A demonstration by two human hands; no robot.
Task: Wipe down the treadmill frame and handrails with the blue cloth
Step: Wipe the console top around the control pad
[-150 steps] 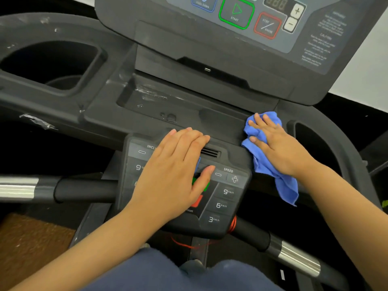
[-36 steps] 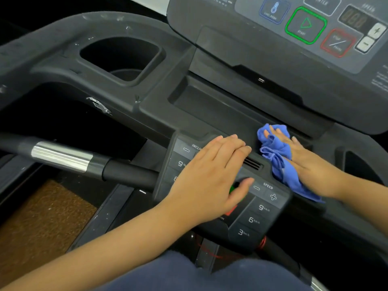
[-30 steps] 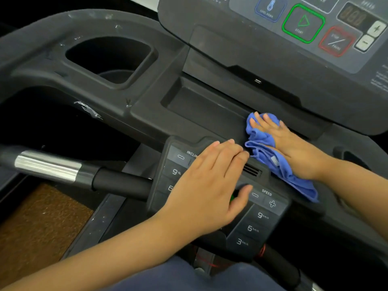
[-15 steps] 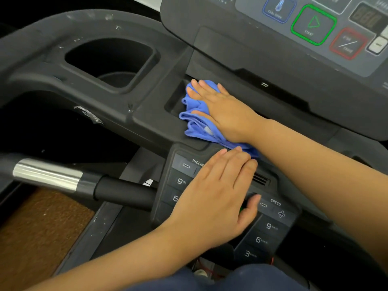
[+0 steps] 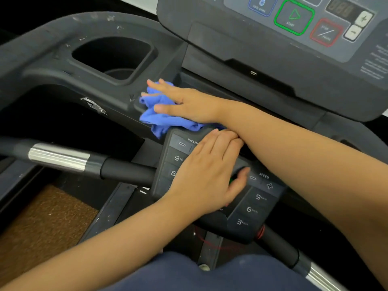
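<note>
Honestly, the thing to watch is that your right hand [image 5: 184, 102] isn't gripping anything: the fingers are straight and flat, just pressing the blue cloth [image 5: 161, 120] down onto the treadmill frame [image 5: 117, 101], on the ledge between the cup holder [image 5: 113, 57] and the keypad [image 5: 252, 208]. The cloth is bunched up rather than spread, and a tail of it droops over the frame edge right by the keypad corner. With nothing pinched, I'd guess a quick swipe could leave the cloth behind or let that tail drag it off the edge. Your left hand [image 5: 207, 175] is also flat and relaxed, lying right across the keypad with the thumb beside something green, probably a button. Lean on it for balance and you could press something; I can't tell if the machine is powered. Your right forearm also crosses over the left fingertips, so reaching further left may get cramped. Further out, there's a pale scuffed patch [image 5: 93, 105] on the frame that a loose fold might catch on, and the handrail [image 5: 126, 173] looks like it's yet to be wiped.
</note>
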